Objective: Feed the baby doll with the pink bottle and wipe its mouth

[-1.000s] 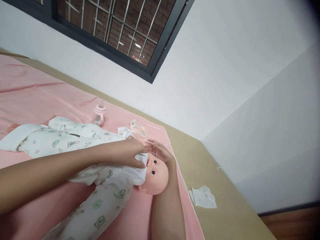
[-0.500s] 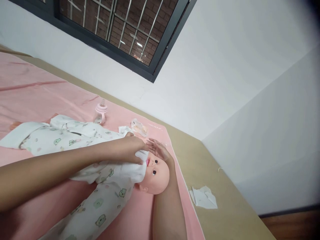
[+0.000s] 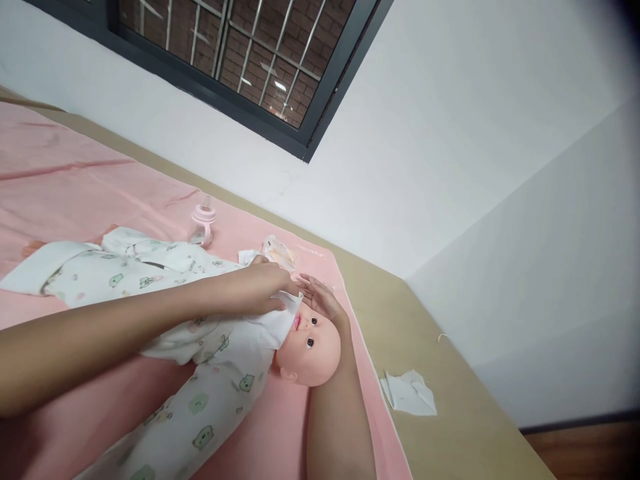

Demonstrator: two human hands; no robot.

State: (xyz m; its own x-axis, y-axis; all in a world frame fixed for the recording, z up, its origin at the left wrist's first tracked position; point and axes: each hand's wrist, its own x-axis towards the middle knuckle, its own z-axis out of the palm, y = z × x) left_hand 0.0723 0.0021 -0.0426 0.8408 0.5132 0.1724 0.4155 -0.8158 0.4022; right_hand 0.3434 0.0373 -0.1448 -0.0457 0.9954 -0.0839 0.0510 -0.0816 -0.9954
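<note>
A baby doll [image 3: 320, 353] lies on its back, its bald head to the right, in a white outfit [image 3: 235, 383] with green animal prints. Over its upper chest and chin lies a white cloth [image 3: 284, 320], one corner raised near the mouth. My left hand [image 3: 255, 287] reaches across the chest with thumb and fingers closed on this cloth, the fingertips partly hidden. Around the far side of the doll's head curves my right arm. My right hand [image 3: 323, 300] is open beside the face, its fingers stretched toward my left hand.
A pink baby bottle [image 3: 203, 223] with a handle stands beyond the doll on the pink sheet [image 3: 100, 167]. A clear plastic packet [image 3: 278, 252] lies near my hands. Folded white tissue [image 3: 409, 392] rests on the tan surface [image 3: 440, 373] at right. A wall and barred window rise behind.
My left hand has moved slightly up and back from the doll's chin, and the cloth's corner now sticks up by the mouth. My right hand has barely moved.
</note>
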